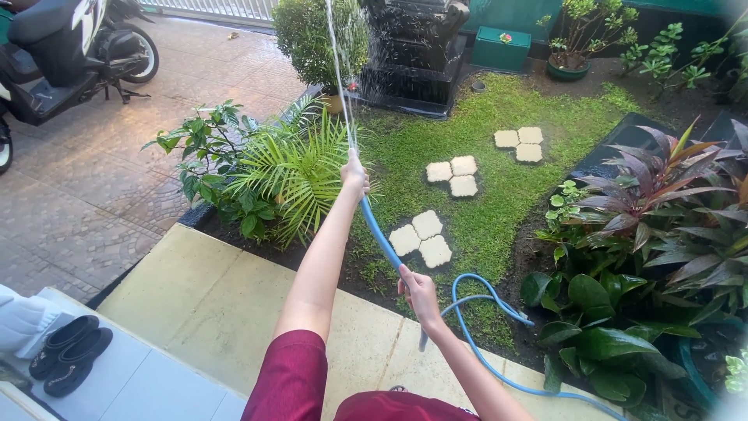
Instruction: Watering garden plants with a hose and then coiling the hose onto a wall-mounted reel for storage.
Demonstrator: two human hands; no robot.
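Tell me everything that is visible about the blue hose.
The blue hose looks like flexible plastic or rubber, thin and smooth. The left hand holds its raised end, from which water sprays upward. The right hand holds it lower down. Behind that grip it loops over the grass and soil, then runs along the pale paving edge to the lower right.

- Ahead of your left hand [354, 175] the air over the grass [499, 195] is open; only the water jet [339, 70] crosses it.
- Just left of that hand, the palm fronds [292, 175] crowd close.
- Between both hands runs the blue hose [378, 234], blocking a straight crossing.
- Right of your right hand [421, 296], hose loops [483, 300] lie on the ground, and beyond them broad-leaved plants [623, 312] wall off that side.
- Below your hands the pale paving [210, 304] leaves free room.
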